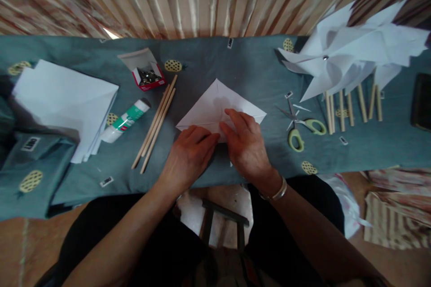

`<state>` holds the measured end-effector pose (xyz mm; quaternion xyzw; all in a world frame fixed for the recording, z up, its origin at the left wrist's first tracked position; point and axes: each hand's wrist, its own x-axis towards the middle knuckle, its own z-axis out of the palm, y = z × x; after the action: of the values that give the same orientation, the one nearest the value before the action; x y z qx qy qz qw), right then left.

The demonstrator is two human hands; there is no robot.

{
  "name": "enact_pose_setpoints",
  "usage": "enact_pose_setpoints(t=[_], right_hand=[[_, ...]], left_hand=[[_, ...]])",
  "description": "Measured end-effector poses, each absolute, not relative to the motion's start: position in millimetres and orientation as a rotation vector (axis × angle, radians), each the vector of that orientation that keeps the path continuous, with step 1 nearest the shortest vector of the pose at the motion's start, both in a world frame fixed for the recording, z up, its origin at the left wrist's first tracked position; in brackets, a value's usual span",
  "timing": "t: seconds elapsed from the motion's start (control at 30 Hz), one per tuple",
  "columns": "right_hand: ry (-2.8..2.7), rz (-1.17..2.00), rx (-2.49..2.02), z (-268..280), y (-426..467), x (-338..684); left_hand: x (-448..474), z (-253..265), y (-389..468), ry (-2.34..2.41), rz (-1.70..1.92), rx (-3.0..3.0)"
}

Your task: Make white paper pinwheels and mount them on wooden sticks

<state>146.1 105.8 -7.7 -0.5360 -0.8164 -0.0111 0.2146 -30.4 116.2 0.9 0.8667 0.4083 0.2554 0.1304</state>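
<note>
A white sheet of paper [215, 103] with crease lines lies in front of me, one corner pointing away. My left hand [193, 154] presses on its near left part, fingers bent and close together, the thumb tip near the middle. On the near right part rests my right hand [247, 145], index finger and thumb on the paper and the other fingers curled. Both hands cover the paper's near edge. Right of the paper lie scissors [298, 128] with green handles, their blades apart. Left of it are several thin wooden sticks [156, 123].
A glue stick [126, 121] lies beside a stack of white paper [67, 103]. An open red box [148, 76] holds small metal pins. White paper pinwheels [350, 51] on wooden sticks lie at the right, near a dark phone-like object [421, 101]. A pleated curtain [202, 0] hangs behind the table.
</note>
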Motion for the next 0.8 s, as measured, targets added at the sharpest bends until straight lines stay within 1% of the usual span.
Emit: enact_pose_setpoints(t=[0.17, 0.33, 0.6, 0.8], right_hand=[[-2.252, 0.038, -1.497, -10, 105, 141], [-2.287, -0.004, -1.427, -15, 104, 138], [-2.149, 0.164, -1.409, 0, 108, 161], [-2.049, 0.21, -1.65, 8, 123, 190]], left_hand=[[-30, 2, 115, 1.212, 0.751, 2.527], [-29, 2, 115, 1.242, 0.714, 2.513], [-28, -1, 115, 1.238, 0.687, 2.54], [-29, 2, 116, 1.214, 0.677, 2.543]])
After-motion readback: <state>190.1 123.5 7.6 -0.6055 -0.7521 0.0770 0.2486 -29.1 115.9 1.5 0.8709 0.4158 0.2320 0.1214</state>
